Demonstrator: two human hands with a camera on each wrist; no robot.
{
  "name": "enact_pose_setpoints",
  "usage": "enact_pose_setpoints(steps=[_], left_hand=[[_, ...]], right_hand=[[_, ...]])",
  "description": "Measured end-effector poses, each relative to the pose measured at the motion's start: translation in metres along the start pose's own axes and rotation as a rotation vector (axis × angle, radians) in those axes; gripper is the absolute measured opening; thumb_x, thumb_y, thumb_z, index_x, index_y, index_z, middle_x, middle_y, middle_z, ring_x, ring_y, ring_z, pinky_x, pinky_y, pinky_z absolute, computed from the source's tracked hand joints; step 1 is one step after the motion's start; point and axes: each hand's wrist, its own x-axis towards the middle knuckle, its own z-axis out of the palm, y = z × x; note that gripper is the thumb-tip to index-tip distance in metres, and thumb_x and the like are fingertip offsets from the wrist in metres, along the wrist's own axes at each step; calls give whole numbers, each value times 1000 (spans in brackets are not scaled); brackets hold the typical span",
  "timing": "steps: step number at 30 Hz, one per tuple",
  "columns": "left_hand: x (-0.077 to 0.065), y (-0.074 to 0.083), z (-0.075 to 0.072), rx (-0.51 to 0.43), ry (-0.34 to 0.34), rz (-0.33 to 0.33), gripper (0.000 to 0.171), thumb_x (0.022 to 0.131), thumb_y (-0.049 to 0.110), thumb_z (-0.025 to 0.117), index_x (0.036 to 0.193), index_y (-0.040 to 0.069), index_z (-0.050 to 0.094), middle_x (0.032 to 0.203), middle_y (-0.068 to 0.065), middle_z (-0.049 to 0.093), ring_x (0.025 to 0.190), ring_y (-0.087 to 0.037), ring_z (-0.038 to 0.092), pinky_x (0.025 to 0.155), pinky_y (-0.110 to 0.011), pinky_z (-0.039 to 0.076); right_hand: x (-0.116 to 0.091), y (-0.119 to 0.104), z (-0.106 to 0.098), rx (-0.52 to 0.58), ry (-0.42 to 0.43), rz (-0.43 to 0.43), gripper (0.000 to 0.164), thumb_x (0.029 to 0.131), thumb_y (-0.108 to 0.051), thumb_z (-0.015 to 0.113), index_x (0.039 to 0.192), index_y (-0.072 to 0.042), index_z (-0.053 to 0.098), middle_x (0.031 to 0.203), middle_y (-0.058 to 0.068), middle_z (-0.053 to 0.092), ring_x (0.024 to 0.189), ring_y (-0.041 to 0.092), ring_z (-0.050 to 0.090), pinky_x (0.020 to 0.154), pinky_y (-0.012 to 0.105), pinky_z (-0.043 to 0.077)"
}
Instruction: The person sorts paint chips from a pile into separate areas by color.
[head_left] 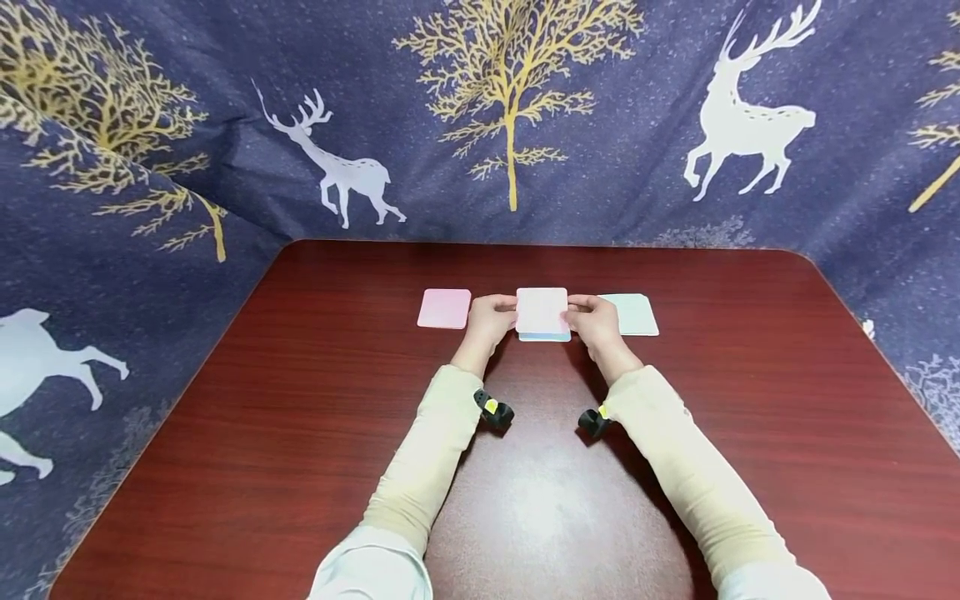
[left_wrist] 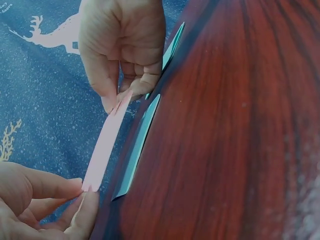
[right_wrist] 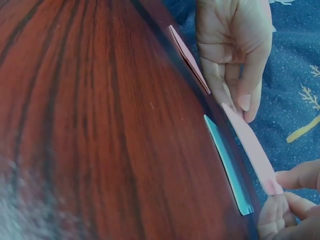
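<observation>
Both hands hold up a pale pink square card (head_left: pixel 542 311), one at each side edge. My left hand (head_left: pixel 489 321) pinches its left edge between thumb and fingers. At the right edge, my right hand (head_left: pixel 597 323) pinches it the same way. Beneath the raised card, a blue square card (head_left: pixel 544 337) lies on the table, showing only a strip in the head view. The left wrist view shows a gap between the pink card (left_wrist: pixel 106 147) and the blue card (left_wrist: pixel 137 150). Nearest my left hand on the table lies a pink square card stack (head_left: pixel 444 308).
Pale green square cards (head_left: pixel 633 314) lie slightly fanned beside my right hand. The dark red wooden table (head_left: pixel 300 400) ends at a back edge just beyond the cards. Behind it hangs a blue curtain (head_left: pixel 442 183) with deer and trees.
</observation>
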Motion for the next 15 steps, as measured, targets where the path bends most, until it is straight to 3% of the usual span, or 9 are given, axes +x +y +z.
enact_pose_setpoints(steps=[7,15], left_hand=[[-1,2,-4,-40,-15,24,34,85,-9,61,119,-6,62,119,-23,62,109,-32,62,88,-32,54],[1,3,-10,-56,-10,-22,35,85,-9,61,119,-3,63,117,-21,63,97,-22,64,81,-28,55]], right_hand=[[1,5,3,93,10,-22,39,86,4,60,125,6,56,88,-3,55,64,-2,54,57,13,45],[-3,6,7,114,-3,-6,42,86,3,58,127,6,54,88,-4,54,61,-4,55,54,14,42]])
